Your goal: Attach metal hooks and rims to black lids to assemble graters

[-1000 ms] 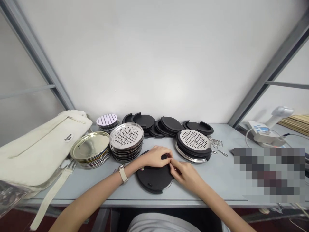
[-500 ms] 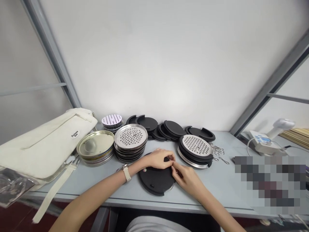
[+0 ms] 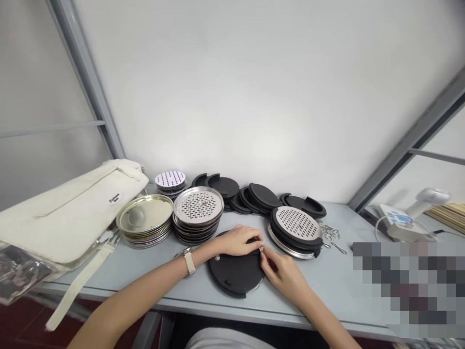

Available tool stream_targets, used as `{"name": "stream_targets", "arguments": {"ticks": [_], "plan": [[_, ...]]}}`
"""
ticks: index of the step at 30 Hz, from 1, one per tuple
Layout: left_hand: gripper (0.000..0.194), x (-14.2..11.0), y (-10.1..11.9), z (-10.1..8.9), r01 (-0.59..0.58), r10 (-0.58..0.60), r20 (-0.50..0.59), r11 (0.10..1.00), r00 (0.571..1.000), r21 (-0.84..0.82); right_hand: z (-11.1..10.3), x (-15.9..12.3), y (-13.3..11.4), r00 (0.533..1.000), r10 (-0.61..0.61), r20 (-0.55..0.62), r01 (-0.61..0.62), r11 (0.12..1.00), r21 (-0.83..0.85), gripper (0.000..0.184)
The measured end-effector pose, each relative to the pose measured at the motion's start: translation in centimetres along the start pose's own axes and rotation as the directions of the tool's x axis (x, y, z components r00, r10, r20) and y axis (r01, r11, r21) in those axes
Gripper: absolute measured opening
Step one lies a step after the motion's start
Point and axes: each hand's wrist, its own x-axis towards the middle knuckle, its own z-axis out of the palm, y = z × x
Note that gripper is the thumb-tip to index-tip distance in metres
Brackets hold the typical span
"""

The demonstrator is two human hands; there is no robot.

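Note:
A black round disc (image 3: 238,275) with a small knob near its front edge lies flat on the table in front of me. Over its back part rests my left hand (image 3: 237,241), fingers bent and closed at the right rim. My right hand (image 3: 279,266) is at the same rim, thumb and forefinger pinched on a small shiny metal piece (image 3: 261,249), mostly hidden. Both hands' fingertips nearly meet there. Just behind the right hand stands a stack of black holders and metal rings topped by a slotted plate (image 3: 300,223). Loose metal clips (image 3: 330,232) lie beside that stack.
To the left stand piles of gold-rimmed lids (image 3: 145,213), slotted metal plates (image 3: 198,206) and small white discs (image 3: 170,179). Black holders (image 3: 263,195) line the wall. A cream bag (image 3: 72,213) lies far left; a white device (image 3: 395,223) stands right.
The view has shifted slightly. Both hands stay at the disc's right rim, and a shiny bit now shows between the fingertips. The left fingers lie a little flatter.

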Motion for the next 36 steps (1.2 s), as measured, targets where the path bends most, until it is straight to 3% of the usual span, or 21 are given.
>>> {"name": "stream_targets", "arguments": {"ticks": [7,13,27,36], "plan": [[0.029,0.0,0.22,0.02,0.025,-0.026,-0.025,0.999,0.999,-0.021,-0.08,-0.02,-0.04,0.999,0.051,0.013,-0.051,0.998,0.025,0.023],[0.023,0.0,0.39,-0.02,0.023,-0.022,-0.019,0.999,1.0,0.03,-0.26,-0.03,-0.08,0.997,0.082,-0.011,-0.081,0.996,0.038,0.016],[0.009,-0.09,0.42,-0.08,0.031,-0.03,-0.018,1.0,0.999,0.006,-0.26,0.12,-0.23,0.996,0.087,0.023,-0.089,0.994,0.07,0.021],[0.016,-0.05,0.51,-0.25,-0.014,0.012,-0.047,0.999,0.999,-0.034,0.01,0.09,0.03,0.992,0.125,0.02,-0.127,0.986,0.11,0.017]]}}
